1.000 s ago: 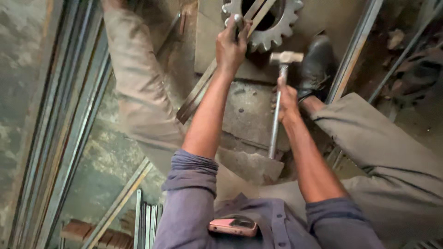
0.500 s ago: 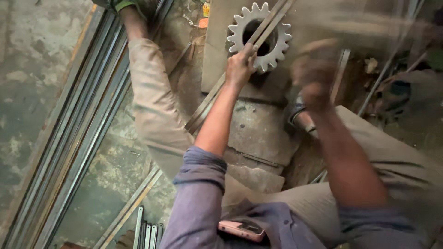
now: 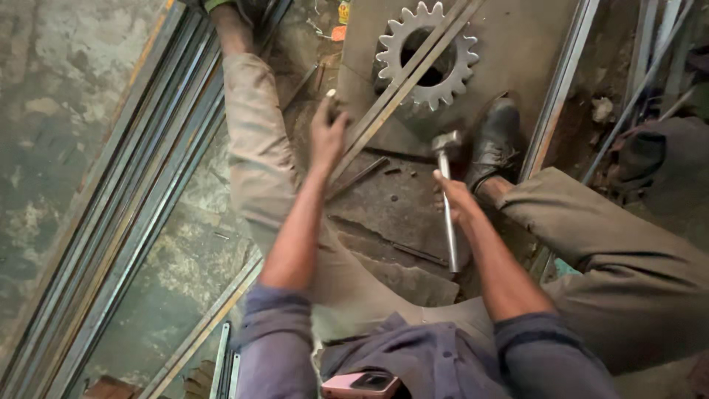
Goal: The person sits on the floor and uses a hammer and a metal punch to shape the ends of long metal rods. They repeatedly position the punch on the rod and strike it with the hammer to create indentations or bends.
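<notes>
1. Head view, work item: we log a long flat metal strip (image 3: 413, 70) lying diagonally across a toothed gear (image 3: 426, 53), both on a steel plate (image 3: 517, 44) on the floor.
2. L hand (image 3: 327, 133): grip closed round the strip's near end, w/ a small pale piece at the fingertips; what it is, we can't tell.
3. R hand (image 3: 454, 198): grip clamped on a hammer (image 3: 446, 188) about mid-handle; head up near the plate edge, just beside a black shoe (image 3: 495, 140).
4. Surrounds: bundle of long steel bars (image 3: 140, 192) at left, well apart from the hands; pink phone (image 3: 362, 384) in shirt pocket.
5. Handling note (our judgement): keep the strip pressed flat on the gear, L fingers well back from the strike point; grip lower on the handle for more swing control; foot clear of the hammer path.
</notes>
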